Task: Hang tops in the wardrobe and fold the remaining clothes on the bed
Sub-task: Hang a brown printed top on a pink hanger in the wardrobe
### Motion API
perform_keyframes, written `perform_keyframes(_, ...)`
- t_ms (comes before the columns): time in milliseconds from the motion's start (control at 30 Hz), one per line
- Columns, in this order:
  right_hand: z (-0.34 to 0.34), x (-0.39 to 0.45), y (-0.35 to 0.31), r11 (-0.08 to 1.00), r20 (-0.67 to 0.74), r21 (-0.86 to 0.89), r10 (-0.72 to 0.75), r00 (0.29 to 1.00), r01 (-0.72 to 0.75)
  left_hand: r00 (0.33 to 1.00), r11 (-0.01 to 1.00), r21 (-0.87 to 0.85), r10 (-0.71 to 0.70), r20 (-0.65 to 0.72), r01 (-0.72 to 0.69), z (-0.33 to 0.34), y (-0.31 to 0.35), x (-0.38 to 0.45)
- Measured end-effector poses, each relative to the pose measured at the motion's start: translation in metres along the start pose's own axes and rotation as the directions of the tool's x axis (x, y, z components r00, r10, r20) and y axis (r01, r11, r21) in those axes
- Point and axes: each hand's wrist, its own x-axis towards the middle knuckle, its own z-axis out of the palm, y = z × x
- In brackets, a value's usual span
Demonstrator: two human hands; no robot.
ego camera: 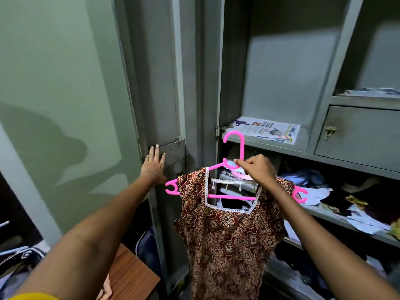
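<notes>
While my left hand (154, 164) lies flat with fingers spread against the grey wardrobe door (160, 94), my right hand (257, 167) pinches the pink hanger (234, 148) just below its hook. A maroon patterned top (227, 239) with a white lace neckline hangs from that hanger, in front of the open wardrobe's cluttered shelves (337, 161). One upper shelf carries a newspaper (268, 129).

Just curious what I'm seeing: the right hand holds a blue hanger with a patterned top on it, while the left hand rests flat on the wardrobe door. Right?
Nearly. The head view shows the hanger is pink, not blue. The right hand does hold it with the patterned top on it, and the left hand rests flat on the wardrobe door.
</notes>
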Motion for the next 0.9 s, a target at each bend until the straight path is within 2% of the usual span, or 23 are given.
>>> perform_keyframes(233,0.007,0.008,-0.003,1.000,-0.034,-0.010,0.006,0.999,-0.007,0.997,0.988,0.139,-0.068,-0.039,0.073,0.021,0.000,0.008)
perform_keyframes(300,0.006,0.009,0.002,1.000,-0.042,-0.001,0.019,0.999,-0.019,0.996,0.988,0.149,-0.032,-0.085,0.045,0.022,0.006,0.009)
perform_keyframes(367,0.004,0.010,0.007,0.999,-0.055,0.001,0.041,0.998,-0.041,0.989,0.983,0.164,0.097,-0.112,-0.078,0.026,0.015,0.011)
perform_keyframes(433,-0.003,0.008,0.012,0.998,-0.076,-0.017,0.061,0.995,-0.062,0.973,0.964,0.145,0.229,-0.018,-0.224,0.031,0.030,0.009)
perform_keyframes(533,-0.017,0.004,0.021,0.994,-0.111,-0.029,0.101,0.989,-0.105,0.933,0.953,-0.004,0.297,0.205,-0.303,0.027,0.058,0.000)
perform_keyframes(600,-0.029,-0.001,0.030,0.990,-0.136,-0.033,0.133,0.982,-0.139,0.864,0.948,-0.126,0.319,0.391,-0.293,0.019,0.078,-0.004)
perform_keyframes(700,-0.049,-0.008,0.048,0.981,-0.185,-0.029,0.183,0.966,-0.191,0.698,0.913,-0.205,0.402,0.592,-0.353,0.009,0.113,-0.002)
perform_keyframes(767,-0.066,-0.016,0.061,0.967,-0.234,-0.032,0.239,0.942,-0.253,0.641,0.891,-0.193,0.432,0.634,-0.410,0.008,0.139,0.005)
perform_keyframes(900,-0.110,-0.030,0.083,0.903,-0.274,0.029,0.419,0.866,-0.428,0.685,0.857,-0.204,0.504,0.525,-0.474,-0.014,0.191,0.014)
